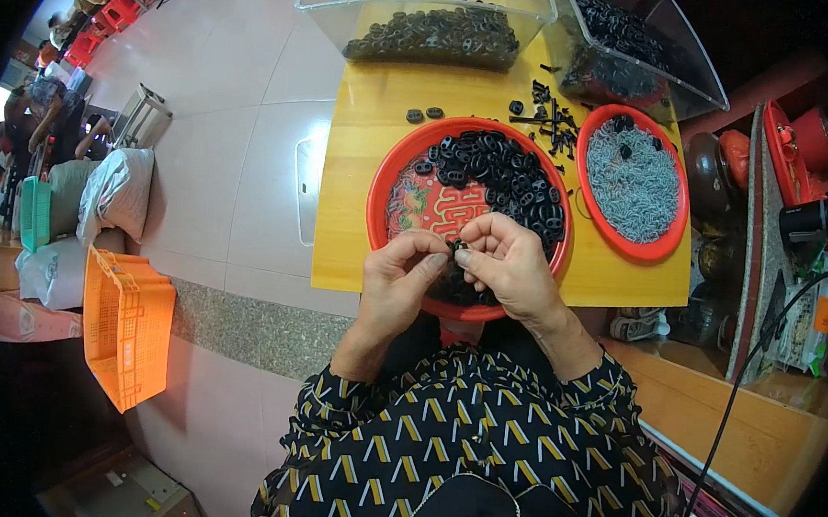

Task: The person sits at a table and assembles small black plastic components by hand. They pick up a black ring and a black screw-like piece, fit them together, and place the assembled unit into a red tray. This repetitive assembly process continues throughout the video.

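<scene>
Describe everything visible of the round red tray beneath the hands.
The red tray is round and plastic-looking, with a raised rim and a patterned base. Black parts heap along its far and right sides, with more near its front; part of the base shows. It rests on the yellow table, its near edge reaching past the table's edge. The left hand and right hand are over its near part; whether they touch it is unclear.
</scene>
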Tool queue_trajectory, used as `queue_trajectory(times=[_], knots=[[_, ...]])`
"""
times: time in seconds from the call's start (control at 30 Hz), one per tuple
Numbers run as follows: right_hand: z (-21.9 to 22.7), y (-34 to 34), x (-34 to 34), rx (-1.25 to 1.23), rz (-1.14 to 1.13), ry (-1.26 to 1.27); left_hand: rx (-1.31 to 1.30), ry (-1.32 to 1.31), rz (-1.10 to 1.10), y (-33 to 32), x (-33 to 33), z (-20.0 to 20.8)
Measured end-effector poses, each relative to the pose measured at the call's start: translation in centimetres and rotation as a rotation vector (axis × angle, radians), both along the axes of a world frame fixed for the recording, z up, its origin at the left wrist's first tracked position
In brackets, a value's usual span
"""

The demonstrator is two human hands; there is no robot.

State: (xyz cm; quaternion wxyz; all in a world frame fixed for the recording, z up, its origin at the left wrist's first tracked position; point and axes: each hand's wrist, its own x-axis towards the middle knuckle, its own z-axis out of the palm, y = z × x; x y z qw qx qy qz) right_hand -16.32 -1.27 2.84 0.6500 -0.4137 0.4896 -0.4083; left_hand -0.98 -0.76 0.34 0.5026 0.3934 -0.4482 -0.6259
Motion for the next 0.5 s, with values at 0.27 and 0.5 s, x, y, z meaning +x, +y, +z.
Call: queue_trajectory(times=[0.27,0.5], knots=[[-1.1,0.7,-1.1,0.116,0.037,-0.242,0.223,0.366,-0.032,0.2,0.8,-0.1],[0.0,1.3,-1.3,0.17,0.08,-0.295,0.244,0.394,-0.034,0.2,0.6,-0.6]])
